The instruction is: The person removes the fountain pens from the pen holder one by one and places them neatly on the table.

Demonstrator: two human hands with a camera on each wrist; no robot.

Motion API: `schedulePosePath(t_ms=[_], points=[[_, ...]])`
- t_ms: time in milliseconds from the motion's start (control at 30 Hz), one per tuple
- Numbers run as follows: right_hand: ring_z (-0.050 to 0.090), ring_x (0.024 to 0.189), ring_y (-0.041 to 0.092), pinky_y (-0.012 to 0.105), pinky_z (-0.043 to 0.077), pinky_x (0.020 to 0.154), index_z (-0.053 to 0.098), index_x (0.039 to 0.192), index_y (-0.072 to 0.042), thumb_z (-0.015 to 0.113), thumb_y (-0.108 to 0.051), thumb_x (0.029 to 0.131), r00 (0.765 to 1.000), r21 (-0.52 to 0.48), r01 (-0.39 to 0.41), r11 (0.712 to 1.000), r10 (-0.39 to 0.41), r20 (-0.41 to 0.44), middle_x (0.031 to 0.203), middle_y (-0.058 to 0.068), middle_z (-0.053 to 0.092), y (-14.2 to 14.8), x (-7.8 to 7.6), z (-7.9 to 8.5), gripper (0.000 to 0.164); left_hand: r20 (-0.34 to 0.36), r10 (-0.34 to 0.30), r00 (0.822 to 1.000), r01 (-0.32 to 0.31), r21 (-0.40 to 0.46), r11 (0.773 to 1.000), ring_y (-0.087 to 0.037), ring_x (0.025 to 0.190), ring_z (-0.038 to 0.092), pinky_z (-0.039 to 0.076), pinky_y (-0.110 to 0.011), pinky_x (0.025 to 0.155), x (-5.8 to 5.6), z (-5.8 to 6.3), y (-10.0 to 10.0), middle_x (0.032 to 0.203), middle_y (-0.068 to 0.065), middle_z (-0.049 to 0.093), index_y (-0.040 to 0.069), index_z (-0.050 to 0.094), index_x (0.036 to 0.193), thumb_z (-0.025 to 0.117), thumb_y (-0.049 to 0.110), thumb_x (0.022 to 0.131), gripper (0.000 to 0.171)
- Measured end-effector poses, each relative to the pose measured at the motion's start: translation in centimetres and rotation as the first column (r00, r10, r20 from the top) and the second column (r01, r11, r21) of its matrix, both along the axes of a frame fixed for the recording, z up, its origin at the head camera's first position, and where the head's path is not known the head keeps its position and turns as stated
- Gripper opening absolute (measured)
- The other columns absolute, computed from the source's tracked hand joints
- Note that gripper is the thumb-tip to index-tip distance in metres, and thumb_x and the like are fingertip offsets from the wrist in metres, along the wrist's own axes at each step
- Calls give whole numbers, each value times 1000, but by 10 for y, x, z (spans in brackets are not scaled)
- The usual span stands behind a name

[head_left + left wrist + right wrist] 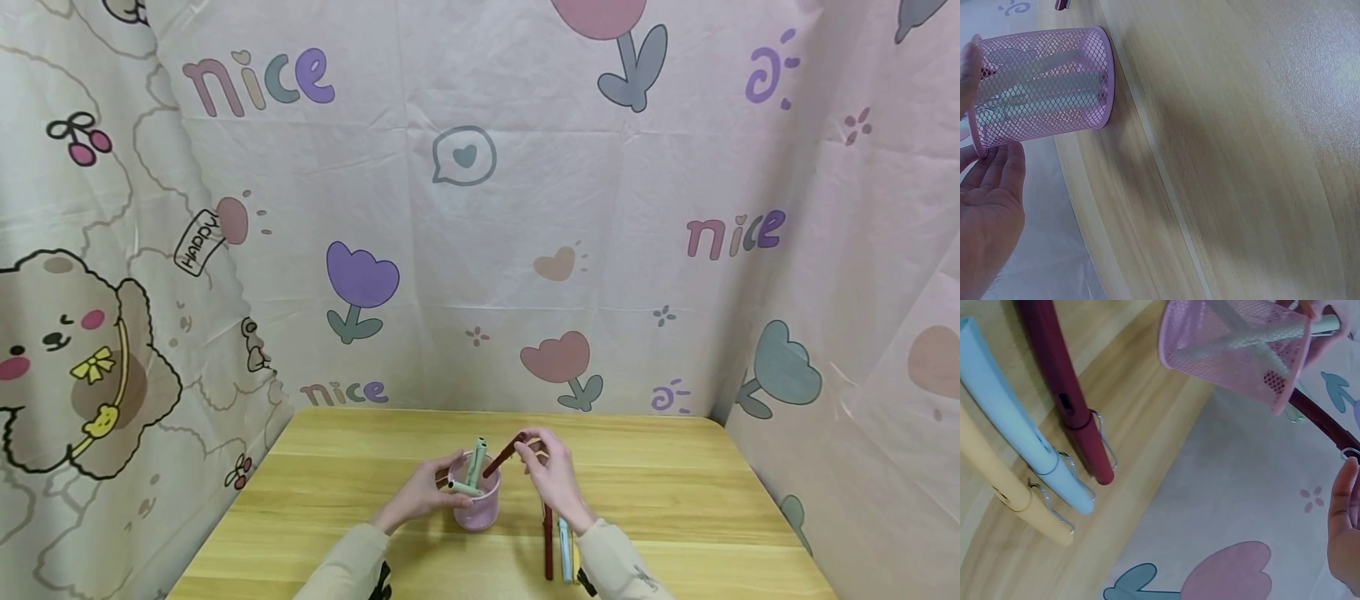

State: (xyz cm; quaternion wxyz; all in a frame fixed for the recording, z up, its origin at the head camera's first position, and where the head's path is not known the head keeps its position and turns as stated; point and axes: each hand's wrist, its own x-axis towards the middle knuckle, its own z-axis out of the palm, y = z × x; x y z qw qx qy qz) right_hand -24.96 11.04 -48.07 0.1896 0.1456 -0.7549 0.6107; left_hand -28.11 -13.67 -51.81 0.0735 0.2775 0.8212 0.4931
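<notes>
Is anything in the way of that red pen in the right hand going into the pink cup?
Nothing visible blocks it: the dark red pen in the right hand has its lower end inside the pink cup. Pale green pens share the cup and might nudge it further down.

Soft, even light fills the head view, with shadow darkening the right corner of the cloth backdrop [510, 208], while in the bluish left wrist view glare and soft-edged shadows mark the table [1222, 150].
</notes>
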Motion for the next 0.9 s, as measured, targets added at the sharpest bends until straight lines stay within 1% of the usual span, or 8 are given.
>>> schedulePosePath(t_ms=[67,200,300,433,500,700,733,900], points=[[57,70,1,24,59,54,65,108,4,66,-3,94,1000,-24,2,1000,-2,3,94,21,64,1,1,3,16,2,0,1000,0,-1,1000,-49,131,54,49,-53,110,0,0,0,149,-34,45,-13,33,149,84,15,81,90],[58,70,3,22,59,57,65,109,4,66,-3,94,1000,-55,9,998,-8,19,94,25,65,4,6,9,16,2,2,1000,-2,-6,1000,-50,132,53,49,-53,110,-1,-1,0,149,-34,44,-13,33,149,84,17,81,90],[59,69,4,26,62,59,65,110,3,66,-3,95,999,-79,23,997,-21,27,92,23,66,5,8,13,16,0,2,1000,-2,-10,1000,-51,132,52,48,-54,110,-1,-1,0,149,-35,44,-14,33,148,84,17,81,90],[60,66,3,26,62,60,64,110,3,65,-3,95,999,-118,33,992,-32,11,87,17,66,7,11,15,16,-4,0,1000,0,-10,1000,-52,133,51,47,-55,111,-1,-1,-1,149,-35,44,-14,33,148,84,16,81,90],[60,66,4,26,62,61,64,110,4,65,-3,95,999,-138,33,990,-33,1,85,17,66,8,12,16,16,-9,-1,1000,1,-11,1000,-52,133,51,47,-55,111,-1,-1,0,149,-35,44,-14,33,148,84,16,81,90],[62,71,3,25,61,60,61,109,8,64,0,95,999,-199,0,980,-10,-52,101,17,72,13,14,15,17,-11,2,1000,-2,-10,1000,-52,133,50,47,-56,111,-1,-2,0,149,-35,44,-15,33,147,84,15,80,90],[62,71,3,24,61,60,60,109,9,63,1,95,998,-211,-8,978,-6,-64,104,14,74,14,15,16,16,-11,4,1000,-4,-10,1000,-52,133,50,46,-56,111,-1,-2,0,149,-35,44,-16,33,147,84,15,80,90],[63,71,2,21,58,56,57,108,12,61,1,97,993,-270,-32,962,0,-118,105,-5,76,21,15,15,16,-9,10,1000,-10,-8,1000,-52,133,51,46,-56,111,-1,-2,1,149,-35,44,-15,33,147,84,15,80,90]])
